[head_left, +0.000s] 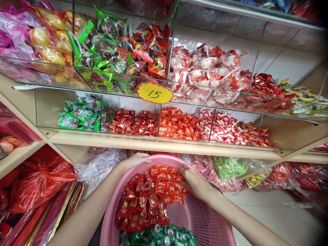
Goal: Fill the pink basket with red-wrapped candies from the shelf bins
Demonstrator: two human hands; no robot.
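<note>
A pink perforated basket [217,222] fills the lower middle of the view. Inside it lie orange-red wrapped candies [164,179], darker red ones [139,205] and green ones [164,235] nearest me. My left hand [135,161] rests on the basket's far left rim, its fingers along the edge and wrapped over it. My right hand [193,181] reaches inside at the right, with its fingertips against the orange-red candies; whether it grips any is hidden.
Ahead, glass-fronted shelf bins hold wrapped candies [133,123] in several colours. A yellow tag [155,93] reads 15. Bagged candies [230,167] sit beneath the shelf. A red bag [43,181] stands at the left; tiled floor [271,212] shows at right.
</note>
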